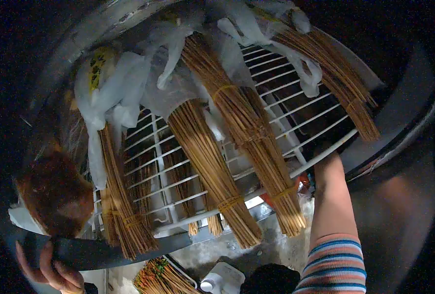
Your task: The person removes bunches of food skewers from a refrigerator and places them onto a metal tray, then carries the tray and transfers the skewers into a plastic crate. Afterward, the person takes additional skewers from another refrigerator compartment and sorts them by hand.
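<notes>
The skewer bundle (272, 171) nearest my right arm lies on the wire rack (308, 164), its long axis running from the rack's back to its front and slanting rightward, its banded end jutting past the front rail. My right forearm (332, 201) passes under that rail, just right of the jutting end, so the right hand is the nearer one. I lose that hand below the rack and can't tell whether it is spread or pinching anything.

Left of this bundle, a second bundle (210, 171) lies nearly parallel on the rack; a third bundle (122, 206) hangs past the rack's left front, and a fourth bundle (340, 71) lies along its right side. My left hand (56, 272) is well apart, below the rack's left end, fingers spread, nothing visible between them. Below the rack's front stands a white jug (229, 277).
</notes>
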Demonstrator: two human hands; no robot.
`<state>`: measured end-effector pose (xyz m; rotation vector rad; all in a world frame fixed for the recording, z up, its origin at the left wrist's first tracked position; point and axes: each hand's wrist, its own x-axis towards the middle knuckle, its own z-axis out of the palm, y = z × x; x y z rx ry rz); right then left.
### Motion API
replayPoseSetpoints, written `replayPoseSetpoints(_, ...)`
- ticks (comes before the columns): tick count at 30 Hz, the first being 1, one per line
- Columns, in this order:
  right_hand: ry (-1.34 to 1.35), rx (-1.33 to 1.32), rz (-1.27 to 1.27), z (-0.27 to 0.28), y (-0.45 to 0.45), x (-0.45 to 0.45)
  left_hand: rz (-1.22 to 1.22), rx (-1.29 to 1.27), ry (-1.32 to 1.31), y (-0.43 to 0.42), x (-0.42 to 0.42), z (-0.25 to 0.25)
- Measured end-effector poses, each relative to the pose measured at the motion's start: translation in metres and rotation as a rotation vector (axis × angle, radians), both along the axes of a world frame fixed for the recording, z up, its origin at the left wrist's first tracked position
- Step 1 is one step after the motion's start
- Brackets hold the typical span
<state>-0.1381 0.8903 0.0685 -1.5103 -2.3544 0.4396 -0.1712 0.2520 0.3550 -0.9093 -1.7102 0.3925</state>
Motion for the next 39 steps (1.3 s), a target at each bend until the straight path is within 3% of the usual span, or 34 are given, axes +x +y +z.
replayPoseSetpoints(11,0.012,-0.023,0.000,-0.007,0.013,-0.004,-0.009,0.091,-0.034,-0.010,-0.008,-0.012)
replayPoseSetpoints(20,0.027,-0.003,0.015,0.010,0.026,-0.025,-0.013,-0.018,0.053,-0.005,-0.010,-0.003)
replayPoseSetpoints(39,0.032,-0.011,0.027,-0.004,0.024,-0.021,0.055,0.006,0.040,-0.004,-0.008,-0.002)
